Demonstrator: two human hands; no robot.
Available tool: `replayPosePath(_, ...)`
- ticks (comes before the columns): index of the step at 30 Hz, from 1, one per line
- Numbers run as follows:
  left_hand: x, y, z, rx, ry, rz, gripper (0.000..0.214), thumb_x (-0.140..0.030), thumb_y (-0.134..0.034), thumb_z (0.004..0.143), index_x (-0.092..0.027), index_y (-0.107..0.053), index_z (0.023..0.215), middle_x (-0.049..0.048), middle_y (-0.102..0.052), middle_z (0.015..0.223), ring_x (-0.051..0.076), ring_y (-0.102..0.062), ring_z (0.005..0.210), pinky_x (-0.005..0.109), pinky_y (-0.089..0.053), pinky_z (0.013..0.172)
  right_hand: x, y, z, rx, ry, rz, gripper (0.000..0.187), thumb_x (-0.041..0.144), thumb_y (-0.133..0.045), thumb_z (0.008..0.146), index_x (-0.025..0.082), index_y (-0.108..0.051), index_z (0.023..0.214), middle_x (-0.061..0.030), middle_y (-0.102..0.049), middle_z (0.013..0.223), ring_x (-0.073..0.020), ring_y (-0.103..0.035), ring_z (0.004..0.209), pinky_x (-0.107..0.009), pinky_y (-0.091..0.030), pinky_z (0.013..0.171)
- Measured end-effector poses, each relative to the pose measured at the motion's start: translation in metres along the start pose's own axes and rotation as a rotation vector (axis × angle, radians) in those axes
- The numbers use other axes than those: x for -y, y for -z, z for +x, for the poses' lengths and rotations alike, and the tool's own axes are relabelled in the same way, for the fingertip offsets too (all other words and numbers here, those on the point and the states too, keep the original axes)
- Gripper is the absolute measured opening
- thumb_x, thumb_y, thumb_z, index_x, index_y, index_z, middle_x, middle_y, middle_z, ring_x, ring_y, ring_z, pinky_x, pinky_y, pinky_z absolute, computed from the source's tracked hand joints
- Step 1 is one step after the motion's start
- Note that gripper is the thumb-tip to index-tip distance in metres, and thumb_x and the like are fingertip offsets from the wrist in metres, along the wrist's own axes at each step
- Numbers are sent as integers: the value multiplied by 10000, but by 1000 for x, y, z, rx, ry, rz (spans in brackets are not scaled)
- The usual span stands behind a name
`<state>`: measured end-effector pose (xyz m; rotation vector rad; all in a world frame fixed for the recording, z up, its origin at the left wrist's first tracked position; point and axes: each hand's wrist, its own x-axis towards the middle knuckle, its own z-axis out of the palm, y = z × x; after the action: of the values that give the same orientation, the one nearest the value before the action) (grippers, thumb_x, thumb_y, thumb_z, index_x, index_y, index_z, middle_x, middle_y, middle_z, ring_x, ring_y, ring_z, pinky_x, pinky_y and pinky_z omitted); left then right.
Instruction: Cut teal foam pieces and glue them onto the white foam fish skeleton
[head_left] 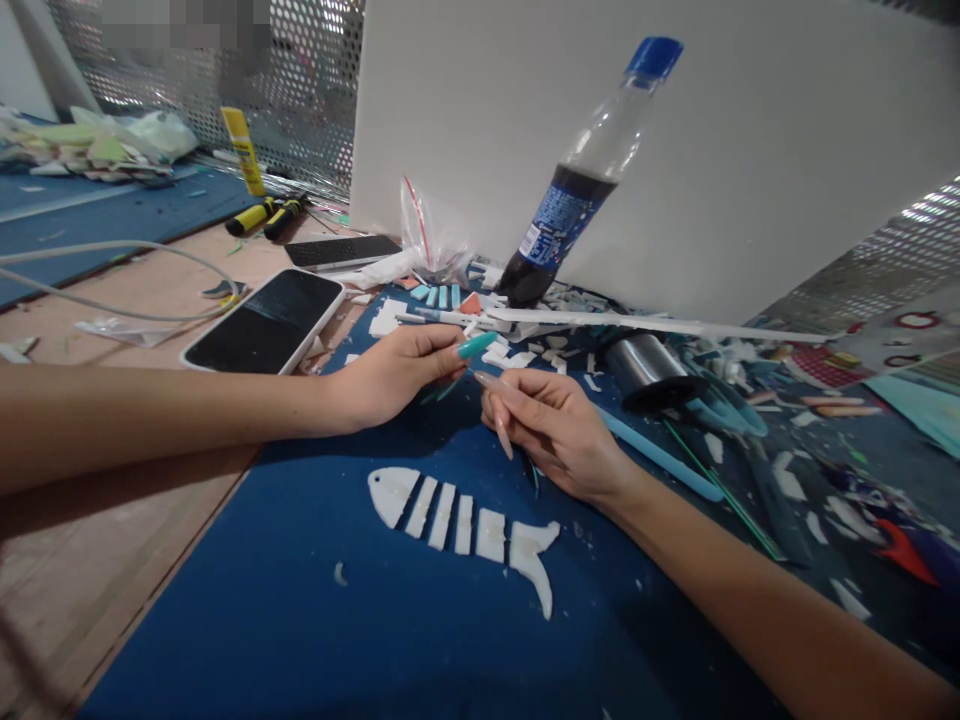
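My left hand [397,375] and my right hand [551,425] meet above a blue mat [300,600], thumb and fingers pinched together on each. Anything between their fingertips is too small to make out. A thin dark strand hangs under my right hand. On the mat below lie the flat white pieces of a fish, set in a row with narrow gaps: a head [394,495] with a small hole, several body strips [442,515], and a forked tail [534,555]. Some pieces carry pale glossy spots.
Behind my hands stand a tilted bottle [566,215] of dark drink and white scraps [551,350]. A wire spool [652,368] and a light-blue stick [660,455] lie to the right. On the left are a phone [266,320], a yellow tube [242,150] and yellow-black handled tools [255,215].
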<state>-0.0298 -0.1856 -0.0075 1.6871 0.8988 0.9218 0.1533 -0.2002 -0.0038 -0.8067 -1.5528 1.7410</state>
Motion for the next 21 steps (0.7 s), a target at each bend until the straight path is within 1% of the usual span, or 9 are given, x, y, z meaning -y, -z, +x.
replayPosePath(3,1,1,0,24,-6,17,298,-309,-420,880,-167,-395,620,-43,-364,586,64,-312,505,197,-269,481,-2,1,1,-4,-2,-11,285,302,-531,850,138,-544,617,56,-441,460,5,-209,310,-164,-99,308)
replayPosePath(6,0,1,-1,43,-23,42,283,-296,-407,883,-164,-400,633,-42,-362,604,67,-320,528,199,-275,499,-3,1,2,-12,-2,-22,289,304,-525,854,141,-540,615,64,-414,438,-3,-207,314,-164,-111,308)
replayPosePath(10,-3,-1,-1,25,-7,113,215,-271,-414,875,-160,-433,692,-38,-366,641,75,-333,565,201,-290,523,-2,-1,3,-24,-13,-52,296,316,-512,862,144,-540,622,87,-356,390,-5,-203,285,-166,-131,299)
replayPosePath(13,-4,-1,-2,-4,-4,140,194,-254,-417,871,-162,-429,700,-39,-359,640,77,-331,565,202,-296,527,-2,-3,3,-49,-3,-84,298,330,-517,860,142,-541,630,94,-347,369,-5,-211,279,-167,-138,303)
replayPosePath(17,-3,-1,-3,-55,-45,112,259,-262,-427,871,-171,-386,632,-50,-334,594,70,-306,517,205,-285,501,-4,-5,5,-75,41,-111,290,358,-535,850,140,-548,658,98,-364,366,-3,-232,281,-165,-170,310)
replayPosePath(21,-3,-2,-2,-75,-75,77,269,-267,-421,882,-165,-423,633,-44,-372,578,71,-321,502,206,-286,489,-7,-5,7,-127,93,-114,251,369,-557,837,147,-557,720,92,-433,385,-14,-321,272,-163,-232,304)
